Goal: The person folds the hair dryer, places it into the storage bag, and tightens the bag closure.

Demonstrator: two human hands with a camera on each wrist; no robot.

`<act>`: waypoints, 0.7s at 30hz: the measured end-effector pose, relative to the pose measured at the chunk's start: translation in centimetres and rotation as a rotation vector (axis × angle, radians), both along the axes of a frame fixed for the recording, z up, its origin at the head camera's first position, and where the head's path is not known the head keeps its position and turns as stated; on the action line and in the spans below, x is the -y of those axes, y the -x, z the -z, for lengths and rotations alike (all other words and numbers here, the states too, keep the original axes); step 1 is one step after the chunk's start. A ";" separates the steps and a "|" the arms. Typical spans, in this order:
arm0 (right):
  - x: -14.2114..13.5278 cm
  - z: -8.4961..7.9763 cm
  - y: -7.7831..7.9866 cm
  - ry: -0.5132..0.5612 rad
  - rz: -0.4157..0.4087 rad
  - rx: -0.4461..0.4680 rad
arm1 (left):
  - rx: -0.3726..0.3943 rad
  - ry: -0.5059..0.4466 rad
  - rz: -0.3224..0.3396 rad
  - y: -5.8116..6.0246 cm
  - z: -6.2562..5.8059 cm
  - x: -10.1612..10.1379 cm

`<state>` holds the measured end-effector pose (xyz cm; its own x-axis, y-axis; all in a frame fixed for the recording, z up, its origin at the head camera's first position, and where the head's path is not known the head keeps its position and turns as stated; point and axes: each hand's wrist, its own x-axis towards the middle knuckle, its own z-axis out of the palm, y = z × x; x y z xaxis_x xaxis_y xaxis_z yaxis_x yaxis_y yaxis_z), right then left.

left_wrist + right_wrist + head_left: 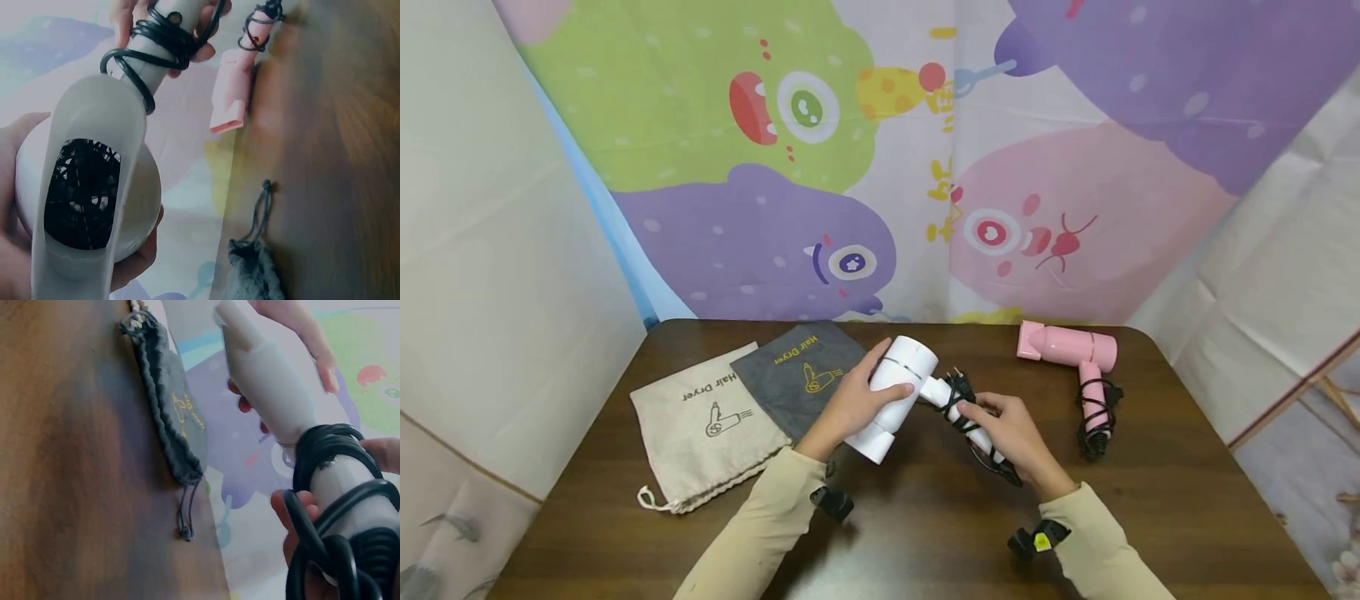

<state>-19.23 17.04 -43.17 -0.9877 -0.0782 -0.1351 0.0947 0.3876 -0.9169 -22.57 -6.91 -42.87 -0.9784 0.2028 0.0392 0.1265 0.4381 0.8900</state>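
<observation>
A white hair dryer [891, 402] is held up above the table between both hands. My left hand [863, 398] grips its barrel, thumb across the near side. The right hand [1011, 429] holds the handle, around which a black cord [958, 400] is wound; the plug prongs stick up near the barrel. In the left wrist view the flat nozzle [87, 187] faces the camera, dark inside. The right wrist view shows the cord loops [334, 456] close up, with right-hand fingertips on both sides of the handle.
At the left of the brown table [917, 533] lie a beige drawstring bag [700, 450] and a grey one [782, 383] partly under it, both printed "Hair Dryer". A pink hair dryer [1067, 346] with its cord wrapped lies at the back right. A cartoon cloth hangs behind.
</observation>
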 end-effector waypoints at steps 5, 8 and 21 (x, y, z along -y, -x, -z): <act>0.4 -0.1 -0.5 0.019 0.063 -0.030 | -0.038 0.003 -0.016 -0.6 -0.2 -0.1; 0.7 0.0 -0.6 0.031 0.084 -0.042 | -0.039 -0.010 -0.035 -0.8 -0.2 -0.1; 1.7 0.2 -0.9 0.029 0.172 -0.061 | -0.067 -0.040 -0.098 -1.3 0.0 -0.1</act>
<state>-18.37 15.37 -43.39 -0.9932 0.0893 -0.0743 0.1007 0.3437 -0.9337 -21.26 -6.78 -42.89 -0.9884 0.1037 0.1114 0.1448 0.4153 0.8981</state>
